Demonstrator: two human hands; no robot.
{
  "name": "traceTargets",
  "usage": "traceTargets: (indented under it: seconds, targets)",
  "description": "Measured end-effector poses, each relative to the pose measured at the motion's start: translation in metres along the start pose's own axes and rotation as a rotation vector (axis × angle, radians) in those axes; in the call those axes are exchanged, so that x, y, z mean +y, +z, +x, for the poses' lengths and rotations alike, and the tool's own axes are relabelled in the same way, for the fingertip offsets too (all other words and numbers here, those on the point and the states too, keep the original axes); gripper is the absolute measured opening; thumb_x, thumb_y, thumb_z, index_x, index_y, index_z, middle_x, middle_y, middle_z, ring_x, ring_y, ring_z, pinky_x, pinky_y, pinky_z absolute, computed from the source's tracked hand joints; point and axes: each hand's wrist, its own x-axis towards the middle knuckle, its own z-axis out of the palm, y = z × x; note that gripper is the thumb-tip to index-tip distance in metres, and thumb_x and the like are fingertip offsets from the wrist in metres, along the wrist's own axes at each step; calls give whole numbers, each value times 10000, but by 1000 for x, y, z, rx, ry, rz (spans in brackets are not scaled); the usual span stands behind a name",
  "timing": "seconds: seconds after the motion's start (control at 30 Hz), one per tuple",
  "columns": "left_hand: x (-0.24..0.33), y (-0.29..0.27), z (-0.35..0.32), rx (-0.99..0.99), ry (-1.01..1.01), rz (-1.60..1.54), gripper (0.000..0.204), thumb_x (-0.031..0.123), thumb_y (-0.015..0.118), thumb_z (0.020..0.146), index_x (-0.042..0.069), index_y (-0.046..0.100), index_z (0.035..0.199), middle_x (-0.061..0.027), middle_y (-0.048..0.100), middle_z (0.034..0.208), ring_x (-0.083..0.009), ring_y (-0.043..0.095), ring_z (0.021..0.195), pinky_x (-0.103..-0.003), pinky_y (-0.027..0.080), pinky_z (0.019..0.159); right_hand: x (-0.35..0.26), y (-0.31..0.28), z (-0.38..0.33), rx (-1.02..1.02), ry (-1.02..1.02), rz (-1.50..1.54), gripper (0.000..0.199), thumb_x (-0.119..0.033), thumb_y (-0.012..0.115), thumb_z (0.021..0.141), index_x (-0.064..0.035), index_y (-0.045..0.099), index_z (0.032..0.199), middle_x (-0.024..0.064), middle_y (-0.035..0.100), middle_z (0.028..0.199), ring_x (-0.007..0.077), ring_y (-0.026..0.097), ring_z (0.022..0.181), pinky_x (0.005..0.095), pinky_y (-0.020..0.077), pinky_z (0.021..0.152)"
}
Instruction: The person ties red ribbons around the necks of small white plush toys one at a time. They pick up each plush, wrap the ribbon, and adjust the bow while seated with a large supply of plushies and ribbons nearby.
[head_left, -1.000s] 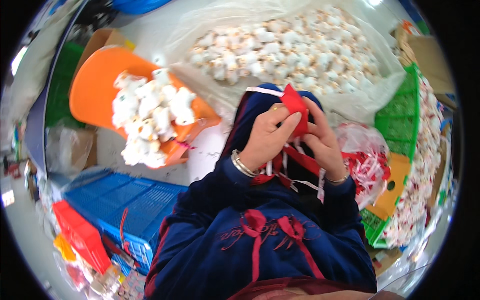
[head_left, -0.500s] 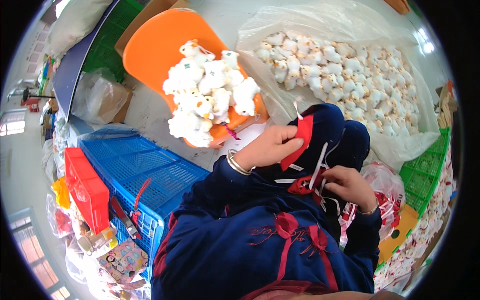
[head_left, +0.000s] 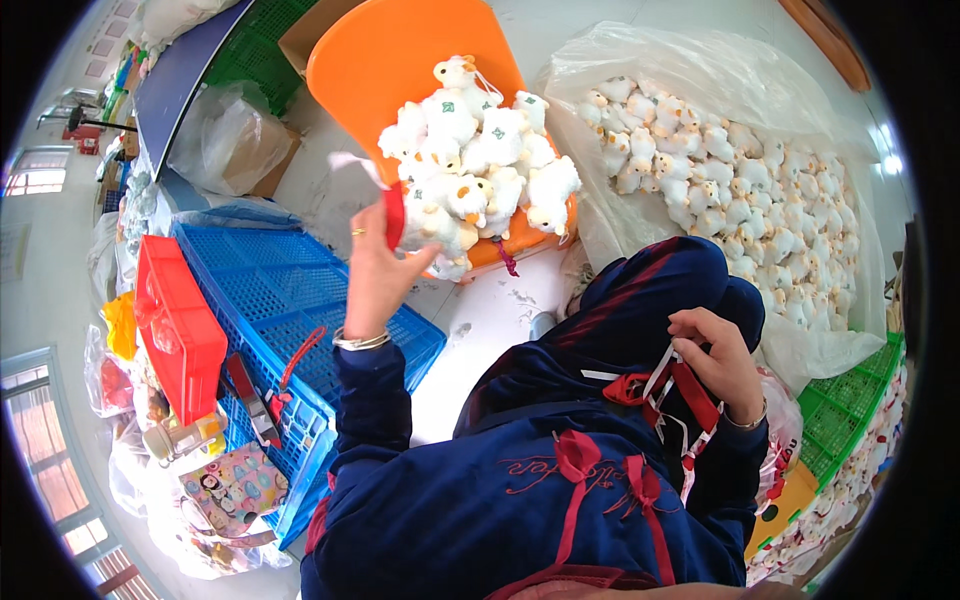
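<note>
Pale floor point(head_left: 468, 330), some dark smudges. Standing on it: orange chair point(head_left: 350, 65). Spread to its right: translucent plastic sheet point(head_left: 610, 55), edges crumpled. Chair bears heaped white plush toys point(head_left: 475, 150), orange-beaked, touching, facing various ways. Sheet bears a broader, crowded layer of small white toys point(head_left: 760, 215). Person's lap point(head_left: 645, 295), dark blue trousers: red and white ribbons point(head_left: 630, 388), loosely tangled.

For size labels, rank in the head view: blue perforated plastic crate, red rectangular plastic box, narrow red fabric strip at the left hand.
1. Blue crate
2. Red box
3. Red fabric strip
</note>
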Motion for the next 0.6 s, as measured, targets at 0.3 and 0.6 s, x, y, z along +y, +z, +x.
traceTargets:
  seconds: [0.3, 0.6]
  targets:
    - [-37, 15, -4, -170, -96, 33, 663, 190, 831, 761, 30, 552, 1341, -200, 631, 1258, -359, 682, 1058, -417, 564, 865, 3, 4, -1, 15, -10, 3, 284, -10, 674, 912, 11, 655, 1194, 92, 695, 1006, 179, 689, 890, 280, 544, 772]
    - [79, 2, -23, -216, -132, -463, 687, 188, 891, 758, -5, 524, 1306, -173, 714, 1106, -238, 723, 1011, -347, 576, 860, -18, 33, -4, -98, 84, 370, 249, -80, 635, 987, 12, 646, 1218, 64, 700, 1047, 109, 669, 960, 254, 534, 810]
